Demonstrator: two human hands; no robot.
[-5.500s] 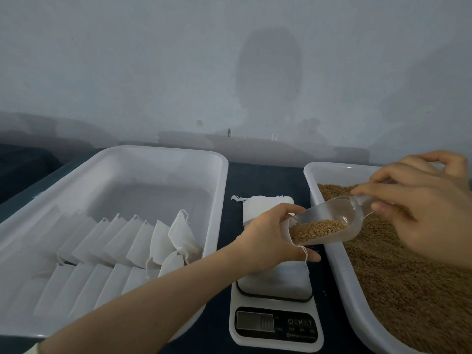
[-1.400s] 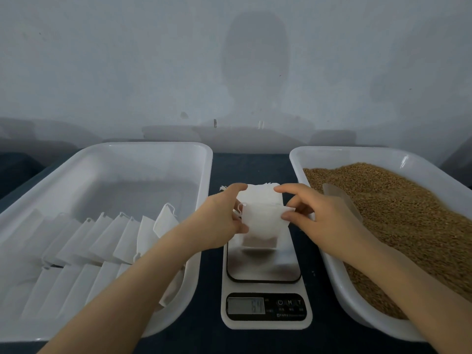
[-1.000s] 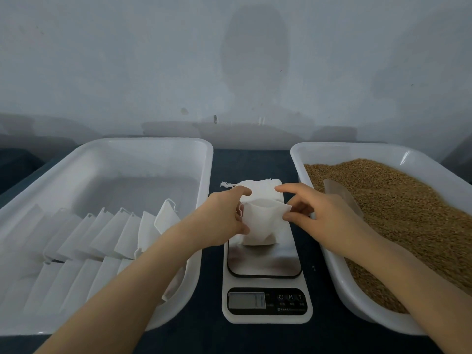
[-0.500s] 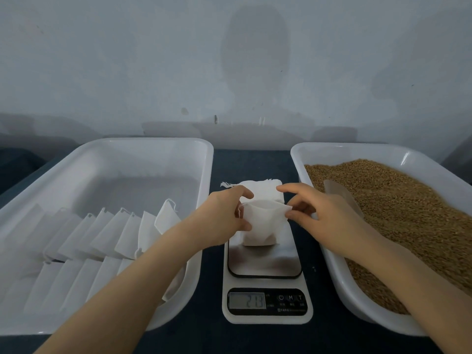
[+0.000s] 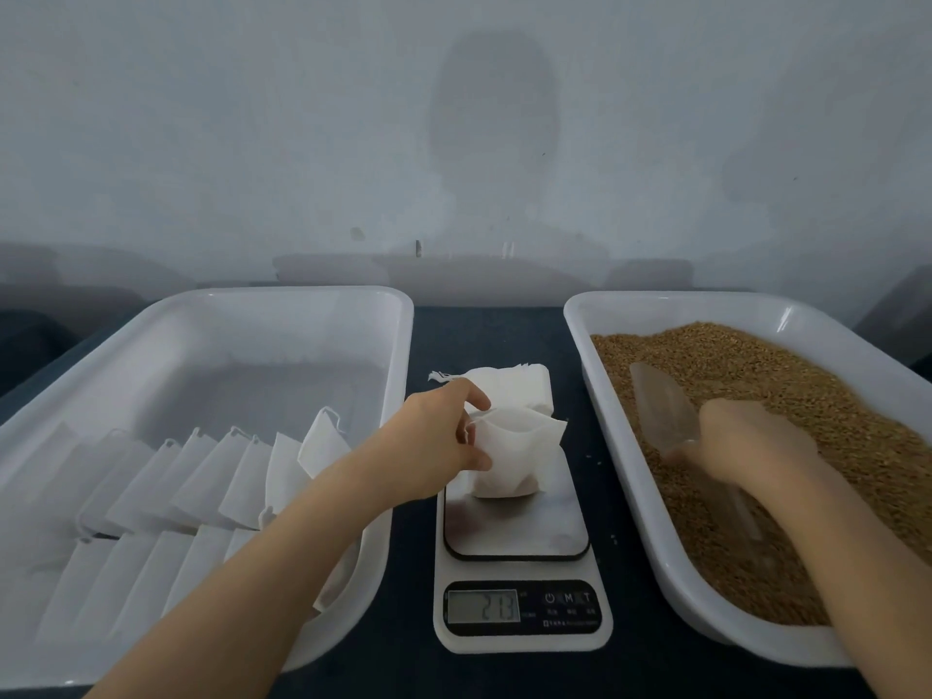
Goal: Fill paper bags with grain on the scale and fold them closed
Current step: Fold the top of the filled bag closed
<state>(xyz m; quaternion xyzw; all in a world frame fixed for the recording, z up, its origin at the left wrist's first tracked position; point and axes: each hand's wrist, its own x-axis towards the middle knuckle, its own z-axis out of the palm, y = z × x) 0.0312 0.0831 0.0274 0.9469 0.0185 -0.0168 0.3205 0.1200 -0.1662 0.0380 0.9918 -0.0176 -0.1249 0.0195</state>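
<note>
Nearest me, both forearms ran out past the bottom of my view, so nothing of the person above them showed. The scale sat in the middle, and its lit display carried digits too smeared to read with any certainty. On the far part of the scale's platform stood the paper bag, upright, with its mouth open. What was inside it was hidden from where I stood. The left hand pinched the bag's left edge between thumb and fingers.

To the right of the scale, the right hand lay over the handle end of the clear scoop on the grain. It was blurred and covered the handle, so I could not tell whether it gripped the scoop. The grain tray was cut off at the right edge.

To the left of the scale, the white tray held rows of folded bags, and the nearest of them were hidden under the left forearm. Just beyond the scale lay a flat stack of empty bags, partly covered by the standing bag.
</note>
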